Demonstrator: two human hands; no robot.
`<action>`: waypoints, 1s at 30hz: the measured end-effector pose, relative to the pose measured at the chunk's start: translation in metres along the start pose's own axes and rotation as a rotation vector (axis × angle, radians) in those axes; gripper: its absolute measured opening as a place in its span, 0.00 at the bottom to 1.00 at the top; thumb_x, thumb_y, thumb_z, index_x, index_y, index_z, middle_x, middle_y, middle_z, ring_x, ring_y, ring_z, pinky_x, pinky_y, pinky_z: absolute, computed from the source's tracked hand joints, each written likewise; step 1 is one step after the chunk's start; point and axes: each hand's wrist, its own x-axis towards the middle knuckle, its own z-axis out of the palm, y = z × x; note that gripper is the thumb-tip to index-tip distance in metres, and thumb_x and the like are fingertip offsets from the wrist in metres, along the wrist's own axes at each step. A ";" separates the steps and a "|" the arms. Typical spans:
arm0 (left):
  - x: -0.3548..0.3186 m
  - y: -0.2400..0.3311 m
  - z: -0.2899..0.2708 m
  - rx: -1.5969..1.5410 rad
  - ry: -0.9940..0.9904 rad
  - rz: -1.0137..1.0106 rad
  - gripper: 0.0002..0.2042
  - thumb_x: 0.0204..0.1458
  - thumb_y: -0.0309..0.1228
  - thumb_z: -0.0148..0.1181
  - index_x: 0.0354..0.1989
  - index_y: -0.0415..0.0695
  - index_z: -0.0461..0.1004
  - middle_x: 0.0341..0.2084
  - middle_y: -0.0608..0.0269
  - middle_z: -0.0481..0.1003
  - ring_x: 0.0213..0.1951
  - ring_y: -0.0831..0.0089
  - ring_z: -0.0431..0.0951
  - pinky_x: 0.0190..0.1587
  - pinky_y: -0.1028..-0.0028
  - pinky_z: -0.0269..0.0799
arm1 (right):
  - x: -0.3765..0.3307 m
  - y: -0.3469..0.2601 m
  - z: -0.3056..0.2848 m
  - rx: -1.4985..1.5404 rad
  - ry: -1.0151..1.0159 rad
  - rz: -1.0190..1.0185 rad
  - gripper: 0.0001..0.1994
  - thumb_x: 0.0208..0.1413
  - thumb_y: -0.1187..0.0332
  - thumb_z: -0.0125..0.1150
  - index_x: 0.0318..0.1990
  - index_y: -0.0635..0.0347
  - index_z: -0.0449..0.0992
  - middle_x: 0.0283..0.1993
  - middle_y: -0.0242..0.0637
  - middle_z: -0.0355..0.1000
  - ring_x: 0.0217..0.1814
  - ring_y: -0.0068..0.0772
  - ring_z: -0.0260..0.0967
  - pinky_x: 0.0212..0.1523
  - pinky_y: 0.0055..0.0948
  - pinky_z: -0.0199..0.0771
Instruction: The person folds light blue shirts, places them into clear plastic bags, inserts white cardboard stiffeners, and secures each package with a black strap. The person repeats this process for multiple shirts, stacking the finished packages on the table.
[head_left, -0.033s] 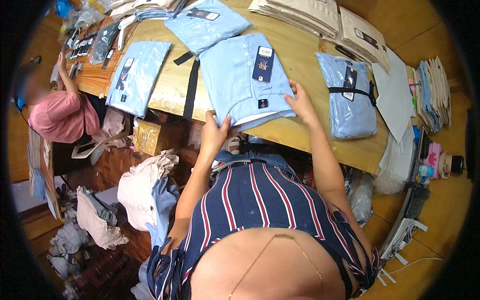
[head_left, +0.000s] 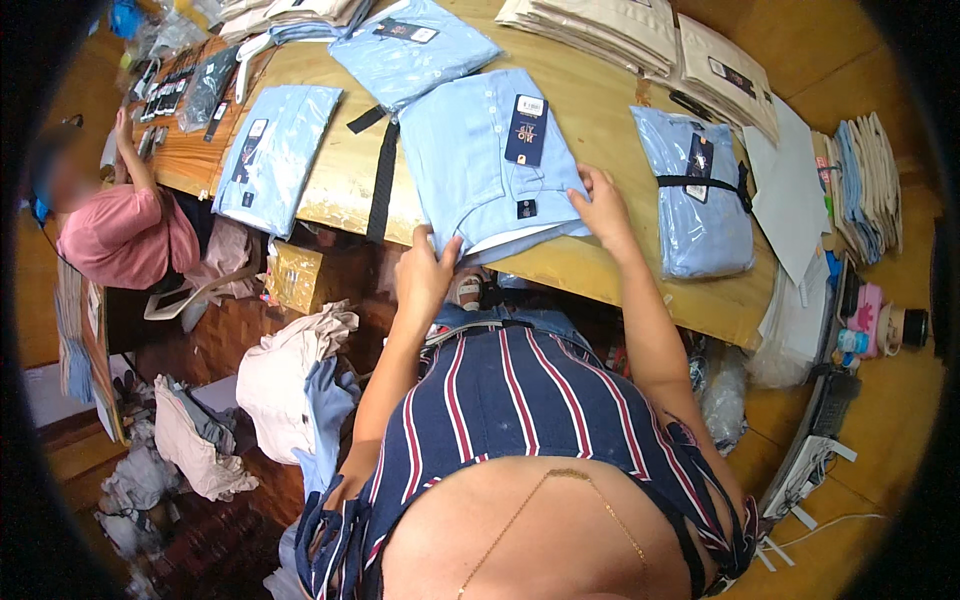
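Looking soft, light and floppy, the shirt (head_left: pixel 462 150) is best held at both sides, where left grip (head_left: pixel 425 274) and right grip (head_left: pixel 604 212) pinch it.

Light-blue shirt (head_left: pixel 455 160): folded into a flat, roughly rectangular pack, face up on the worktop (head_left: pixel 605 110), neck end toward the wearer. Sits slightly skewed, near left corner reaching about the front edge. Fabric mostly smooth, light creasing. Small pale buttons (head_left: pixel 491 94) at the far end. Navy hang tag (head_left: pixel 524 142) lies flat on the right half, white sticker at its far end. Small dark neck label (head_left: pixel 527 208) at the near end. Whitish strip shows along the near edge.
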 end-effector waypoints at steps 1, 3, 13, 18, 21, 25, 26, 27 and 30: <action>-0.004 0.009 -0.013 0.210 -0.005 -0.011 0.22 0.43 0.41 0.54 0.41 0.38 0.61 0.19 0.45 0.70 0.25 0.56 0.74 0.27 0.63 0.66 | -0.001 0.000 0.000 -0.088 0.043 0.003 0.22 0.40 0.69 0.58 0.45 0.67 0.63 0.40 0.50 0.64 0.41 0.43 0.64 0.41 0.33 0.64; -0.001 0.003 -0.008 0.145 0.100 0.024 0.24 0.40 0.38 0.58 0.44 0.38 0.60 0.18 0.50 0.71 0.23 0.57 0.73 0.26 0.65 0.66 | -0.001 0.002 0.000 -0.264 0.131 0.017 0.22 0.39 0.69 0.59 0.44 0.67 0.65 0.37 0.50 0.66 0.39 0.45 0.65 0.41 0.34 0.64; 0.020 -0.002 0.003 -0.121 0.005 0.290 0.27 0.34 0.24 0.60 0.47 0.43 0.60 0.14 0.55 0.62 0.18 0.61 0.65 0.23 0.68 0.62 | -0.034 0.031 0.007 0.201 -0.016 0.308 0.21 0.35 0.67 0.62 0.40 0.64 0.67 0.36 0.49 0.69 0.37 0.40 0.67 0.39 0.32 0.65; 0.049 0.007 0.016 -0.147 -0.130 0.436 0.24 0.35 0.23 0.60 0.45 0.43 0.61 0.15 0.59 0.63 0.18 0.67 0.64 0.23 0.71 0.61 | -0.067 0.009 -0.012 0.187 0.277 0.294 0.25 0.38 0.65 0.60 0.46 0.55 0.59 0.38 0.48 0.67 0.40 0.47 0.65 0.38 0.37 0.64; 0.062 0.016 0.004 -0.065 -0.211 0.478 0.26 0.35 0.26 0.61 0.46 0.42 0.59 0.16 0.59 0.64 0.20 0.67 0.65 0.23 0.71 0.60 | -0.082 0.013 -0.059 0.268 0.329 0.338 0.15 0.39 0.68 0.58 0.38 0.58 0.68 0.31 0.46 0.69 0.35 0.43 0.67 0.35 0.34 0.66; 0.074 0.015 -0.002 0.010 -0.001 0.615 0.26 0.38 0.29 0.60 0.48 0.38 0.59 0.22 0.59 0.61 0.20 0.68 0.61 0.25 0.73 0.59 | -0.131 0.096 -0.165 -0.238 0.967 0.601 0.09 0.43 0.73 0.47 0.31 0.58 0.74 0.28 0.47 0.70 0.31 0.44 0.68 0.33 0.36 0.66; 0.070 0.027 -0.007 -0.065 -0.057 0.538 0.25 0.38 0.28 0.59 0.47 0.38 0.59 0.22 0.61 0.58 0.19 0.70 0.58 0.24 0.74 0.59 | -0.154 0.142 -0.191 -0.420 1.008 0.615 0.11 0.45 0.76 0.45 0.35 0.59 0.72 0.30 0.44 0.70 0.32 0.38 0.69 0.32 0.31 0.66; 0.069 0.034 -0.007 -0.062 -0.070 0.541 0.24 0.39 0.26 0.59 0.47 0.38 0.59 0.22 0.61 0.59 0.19 0.72 0.59 0.24 0.75 0.59 | -0.167 0.164 -0.216 -0.555 1.031 0.775 0.11 0.46 0.74 0.45 0.38 0.59 0.71 0.32 0.46 0.70 0.35 0.42 0.68 0.35 0.34 0.66; 0.062 0.061 -0.002 -0.107 -0.103 0.572 0.22 0.40 0.24 0.57 0.46 0.39 0.60 0.23 0.61 0.59 0.19 0.73 0.59 0.23 0.76 0.59 | -0.195 0.220 -0.252 -0.647 0.787 0.983 0.11 0.48 0.68 0.46 0.39 0.58 0.70 0.34 0.48 0.69 0.37 0.46 0.67 0.37 0.36 0.66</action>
